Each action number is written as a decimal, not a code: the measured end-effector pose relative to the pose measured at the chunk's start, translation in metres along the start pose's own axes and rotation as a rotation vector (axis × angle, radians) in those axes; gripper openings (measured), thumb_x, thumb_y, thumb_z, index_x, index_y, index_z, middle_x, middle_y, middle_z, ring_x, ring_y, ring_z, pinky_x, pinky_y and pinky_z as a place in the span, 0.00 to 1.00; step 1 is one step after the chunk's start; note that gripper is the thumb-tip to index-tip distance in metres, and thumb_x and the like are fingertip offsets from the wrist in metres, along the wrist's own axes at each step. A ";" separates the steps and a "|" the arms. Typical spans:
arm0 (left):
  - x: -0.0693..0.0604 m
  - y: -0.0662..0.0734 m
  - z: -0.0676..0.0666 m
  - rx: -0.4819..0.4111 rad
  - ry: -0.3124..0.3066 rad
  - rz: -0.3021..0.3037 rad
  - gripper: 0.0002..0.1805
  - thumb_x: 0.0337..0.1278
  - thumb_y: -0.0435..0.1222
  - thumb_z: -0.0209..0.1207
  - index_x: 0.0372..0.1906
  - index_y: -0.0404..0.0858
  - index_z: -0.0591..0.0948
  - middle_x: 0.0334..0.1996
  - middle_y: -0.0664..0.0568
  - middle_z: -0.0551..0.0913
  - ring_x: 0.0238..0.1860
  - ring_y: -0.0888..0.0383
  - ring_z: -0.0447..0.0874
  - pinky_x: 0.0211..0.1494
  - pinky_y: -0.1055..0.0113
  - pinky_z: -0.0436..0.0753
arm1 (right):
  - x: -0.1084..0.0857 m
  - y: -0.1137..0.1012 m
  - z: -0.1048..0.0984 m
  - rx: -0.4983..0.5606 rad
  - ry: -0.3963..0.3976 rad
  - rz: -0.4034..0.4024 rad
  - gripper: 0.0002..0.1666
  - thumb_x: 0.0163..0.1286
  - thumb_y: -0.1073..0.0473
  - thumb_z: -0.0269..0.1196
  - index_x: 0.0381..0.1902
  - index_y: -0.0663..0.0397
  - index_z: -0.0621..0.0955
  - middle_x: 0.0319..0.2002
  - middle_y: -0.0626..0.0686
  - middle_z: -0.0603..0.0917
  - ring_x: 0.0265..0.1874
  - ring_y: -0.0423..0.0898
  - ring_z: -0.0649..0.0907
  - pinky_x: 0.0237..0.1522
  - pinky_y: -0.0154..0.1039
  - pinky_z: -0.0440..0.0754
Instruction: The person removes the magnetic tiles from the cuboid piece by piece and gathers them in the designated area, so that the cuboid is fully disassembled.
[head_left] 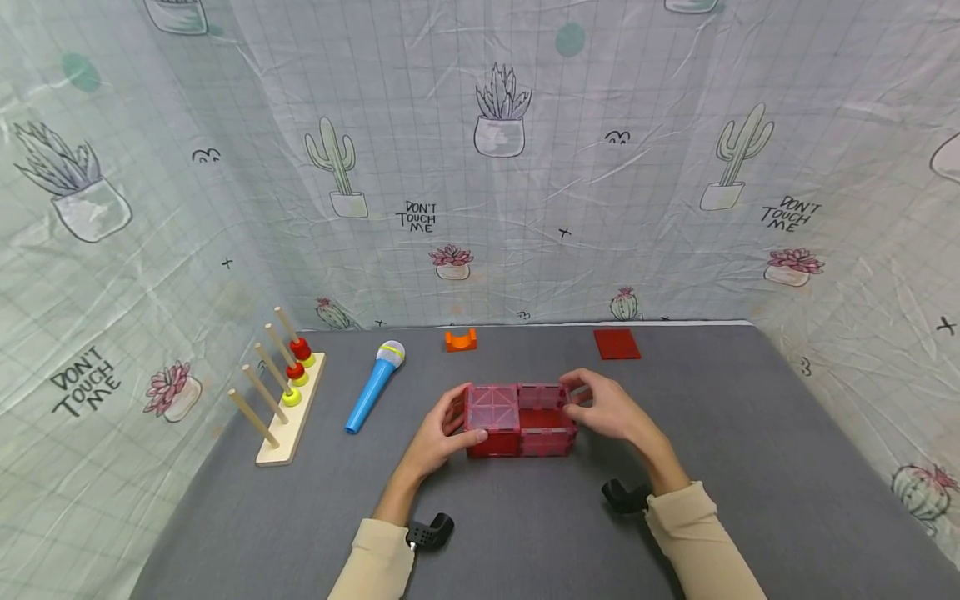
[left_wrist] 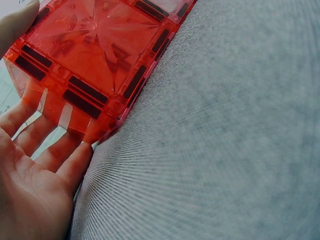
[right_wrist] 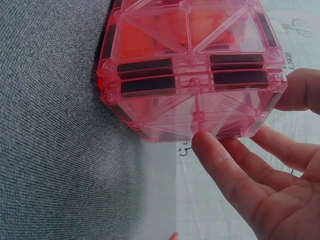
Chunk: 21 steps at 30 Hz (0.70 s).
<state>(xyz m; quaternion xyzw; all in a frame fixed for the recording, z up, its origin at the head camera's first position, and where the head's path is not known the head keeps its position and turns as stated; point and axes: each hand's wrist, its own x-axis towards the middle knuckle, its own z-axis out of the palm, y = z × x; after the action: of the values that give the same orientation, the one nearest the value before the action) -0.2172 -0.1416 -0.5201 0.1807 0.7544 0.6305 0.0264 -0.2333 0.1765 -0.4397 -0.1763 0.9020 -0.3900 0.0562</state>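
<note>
A box of translucent red and pink magnetic tiles (head_left: pixel 492 443) stands in the middle of the table. A pink tile (head_left: pixel 492 407) covers its left half, while the right half is uncovered on top. My left hand (head_left: pixel 438 433) grips the left end, thumb at the front upper corner; in the left wrist view its fingers show through the end tile. At the right end, my right hand (head_left: pixel 606 407) holds the edge between thumb and fingers. The right wrist view shows a fingertip touching the pink end tile (right_wrist: pixel 165 112). Black magnet strips line the tile edges.
Left of the box lies a blue toy microphone (head_left: pixel 369 396). Beyond it stands a wooden peg board (head_left: pixel 298 425) with several red and yellow rings. An orange curved block (head_left: pixel 461 342) and a flat red tile (head_left: pixel 617 343) lie near the table's back edge, before a printed curtain (head_left: pixel 465 183).
</note>
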 end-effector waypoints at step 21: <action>0.001 0.001 0.001 0.005 0.003 -0.005 0.43 0.55 0.40 0.69 0.75 0.48 0.63 0.71 0.46 0.71 0.71 0.46 0.70 0.74 0.48 0.70 | 0.000 0.000 -0.001 0.000 -0.009 -0.013 0.25 0.65 0.61 0.62 0.60 0.59 0.77 0.57 0.62 0.81 0.50 0.57 0.85 0.50 0.54 0.86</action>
<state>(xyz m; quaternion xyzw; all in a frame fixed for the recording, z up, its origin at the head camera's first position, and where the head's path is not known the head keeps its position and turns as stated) -0.2176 -0.1407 -0.5190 0.1781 0.7565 0.6287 0.0265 -0.2338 0.1771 -0.4392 -0.1836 0.9006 -0.3896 0.0577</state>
